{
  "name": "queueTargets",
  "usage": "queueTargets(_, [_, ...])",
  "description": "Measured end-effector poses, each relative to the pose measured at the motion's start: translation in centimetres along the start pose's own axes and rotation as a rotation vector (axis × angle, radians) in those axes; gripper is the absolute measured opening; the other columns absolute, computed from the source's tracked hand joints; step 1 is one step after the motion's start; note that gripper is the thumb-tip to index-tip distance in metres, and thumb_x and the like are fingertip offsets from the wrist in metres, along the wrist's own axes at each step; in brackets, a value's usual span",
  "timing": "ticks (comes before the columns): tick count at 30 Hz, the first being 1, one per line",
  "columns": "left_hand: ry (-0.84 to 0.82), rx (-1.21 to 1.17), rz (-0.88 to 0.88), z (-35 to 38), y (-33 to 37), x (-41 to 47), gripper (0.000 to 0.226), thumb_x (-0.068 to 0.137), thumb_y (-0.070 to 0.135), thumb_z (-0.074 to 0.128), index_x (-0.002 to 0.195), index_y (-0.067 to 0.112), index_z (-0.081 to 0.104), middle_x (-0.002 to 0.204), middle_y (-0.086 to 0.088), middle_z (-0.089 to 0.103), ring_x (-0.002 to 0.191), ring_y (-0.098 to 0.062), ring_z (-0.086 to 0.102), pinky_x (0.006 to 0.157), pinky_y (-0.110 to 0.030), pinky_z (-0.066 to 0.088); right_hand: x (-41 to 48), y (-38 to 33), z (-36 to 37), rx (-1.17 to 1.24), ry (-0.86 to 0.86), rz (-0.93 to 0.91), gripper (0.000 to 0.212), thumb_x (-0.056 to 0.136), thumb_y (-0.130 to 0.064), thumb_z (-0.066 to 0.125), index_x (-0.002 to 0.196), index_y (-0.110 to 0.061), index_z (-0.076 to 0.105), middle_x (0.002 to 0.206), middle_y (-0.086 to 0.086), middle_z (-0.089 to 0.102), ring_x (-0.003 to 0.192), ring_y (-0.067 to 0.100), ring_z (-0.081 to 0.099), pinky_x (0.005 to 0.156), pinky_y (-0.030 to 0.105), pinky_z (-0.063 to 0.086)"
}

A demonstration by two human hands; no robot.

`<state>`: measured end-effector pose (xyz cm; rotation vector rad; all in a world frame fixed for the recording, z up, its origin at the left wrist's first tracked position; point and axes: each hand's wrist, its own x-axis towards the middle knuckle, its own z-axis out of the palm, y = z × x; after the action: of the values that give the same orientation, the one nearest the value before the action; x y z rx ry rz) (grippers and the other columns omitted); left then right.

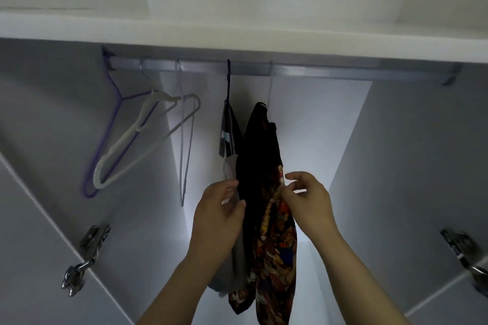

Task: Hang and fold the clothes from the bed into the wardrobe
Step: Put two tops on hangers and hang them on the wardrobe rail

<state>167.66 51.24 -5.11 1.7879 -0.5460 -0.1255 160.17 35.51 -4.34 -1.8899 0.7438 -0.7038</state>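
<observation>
Pinching right edge of patterned shirt (264,166) with right hand (309,203), thumb and forefinger closed on the fabric, other fingers loosely curled. Touching shirt's left edge with left hand (219,208), fingers half curled; possibly gripping pale cloth there, cannot tell. Shirt hung from rail (330,72), mid-wardrobe, just right of grey garment (227,137) and touching it. Further left on rail, bare: purple hanger (122,98), white hanger (137,126), grey hanger (182,153).

Left hand (219,208) and right hand (307,200) bare, both forearms (361,277) uncovered down to the lower frame edge, wrists (204,252) plain; fingers (299,175) look bare too, though dim light blurs fine detail.
</observation>
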Motion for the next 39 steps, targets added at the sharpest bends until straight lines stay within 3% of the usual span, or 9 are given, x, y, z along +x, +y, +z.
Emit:
queueTargets(3, [-0.038, -0.024, -0.004, -0.2, -0.5, -1.3, 0.032, 0.089, 0.018, 0.065, 0.116, 0.032, 0.058, 0.109, 0.023, 0.058, 0.093, 0.01, 0.058, 0.078, 0.002, 0.043, -2.2, 0.4, -0.5, -0.009, 0.051, 0.043, 0.022, 0.089, -0.023, 0.062, 0.112, -0.025, 0.061, 0.088, -0.011, 0.063, 0.07, 0.009, 0.064, 0.053, 0.008, 0.045])
queueTargets(7, [-0.089, -0.087, -0.001, 0.0, -1.2, -2.7, 0.03, 0.089, 0.015, 0.066, 0.114, 0.029, 0.06, 0.107, 0.022, 0.061, 0.094, 0.006, 0.06, 0.072, 0.005, 0.039, -4.9, 1.4, -1.0, -0.044, 0.101, 0.095, 0.02, 0.091, -0.024, 0.063, 0.111, -0.027, 0.062, 0.09, -0.013, 0.061, 0.075, 0.007, 0.061, 0.051, 0.007, 0.042])
queueTargets(12, [-0.158, -0.152, 0.037, 1.1, -0.2, -4.9, 0.029, 0.089, 0.012, 0.065, 0.111, 0.031, 0.061, 0.104, 0.02, 0.063, 0.092, 0.014, 0.058, 0.072, 0.003, 0.041, -7.6, 2.5, -3.4, -0.072, 0.161, 0.111, 0.017, 0.091, -0.023, 0.063, 0.108, -0.028, 0.062, 0.086, -0.014, 0.061, 0.07, 0.008, 0.064, 0.051, 0.009, 0.047])
queueTargets(17, [-0.236, -0.165, 0.075, 4.0, 2.3, -7.1, 0.028, 0.091, 0.013, 0.063, 0.111, 0.032, 0.062, 0.102, 0.021, 0.065, 0.093, 0.01, 0.06, 0.077, -0.002, 0.045, -9.5, 3.1, -8.0, -0.043, 0.223, 0.114, 0.018, 0.091, -0.023, 0.062, 0.108, -0.028, 0.062, 0.089, -0.01, 0.061, 0.072, 0.014, 0.064, 0.052, 0.014, 0.051])
queueTargets(23, [-0.371, -0.208, 0.114, 10.5, 6.0, -12.5, 0.03, 0.09, 0.009, 0.062, 0.1, 0.036, 0.063, 0.098, 0.02, 0.068, 0.092, 0.008, 0.062, 0.074, -0.003, 0.045, -14.2, 5.6, -17.1, 0.061, 0.352, 0.166, 0.017, 0.089, -0.016, 0.062, 0.098, -0.03, 0.064, 0.082, -0.006, 0.062, 0.074, 0.017, 0.061, 0.061, 0.032, 0.052])
queueTargets(28, [-0.547, -0.218, 0.086, 16.2, 7.6, -17.8, 0.027, 0.089, 0.008, 0.063, 0.096, 0.034, 0.064, 0.097, 0.015, 0.069, 0.088, 0.005, 0.064, 0.074, -0.007, 0.047, -19.6, 8.4, -23.2, 0.075, 0.482, 0.241, 0.015, 0.09, -0.015, 0.061, 0.097, -0.027, 0.066, 0.078, -0.004, 0.062, 0.079, 0.021, 0.062, 0.07, 0.038, 0.053])
queueTargets(34, [-0.772, -0.232, 0.093, 20.5, 9.5, -21.4, 0.027, 0.088, 0.007, 0.062, 0.098, 0.031, 0.066, 0.096, 0.016, 0.07, 0.086, 0.005, 0.064, 0.069, -0.005, 0.046, -25.9, 9.9, -27.7, 0.04, 0.68, 0.348, 0.014, 0.09, -0.018, 0.061, 0.096, -0.03, 0.065, 0.081, -0.003, 0.064, 0.079, 0.019, 0.063, 0.07, 0.038, 0.054])
queueTargets(39, [-0.993, -0.275, 0.133, 23.1, 10.4, -23.8, 0.026, 0.088, 0.005, 0.062, 0.099, 0.028, 0.066, 0.096, 0.012, 0.071, 0.085, 0.0, 0.066, 0.074, -0.012, 0.05, -30.4, 10.4, -28.7, 0.009, 0.873, 0.456, 0.013, 0.09, -0.022, 0.062, 0.099, -0.031, 0.063, 0.083, -0.003, 0.066, 0.075, 0.017, 0.065, 0.065, 0.037, 0.057])
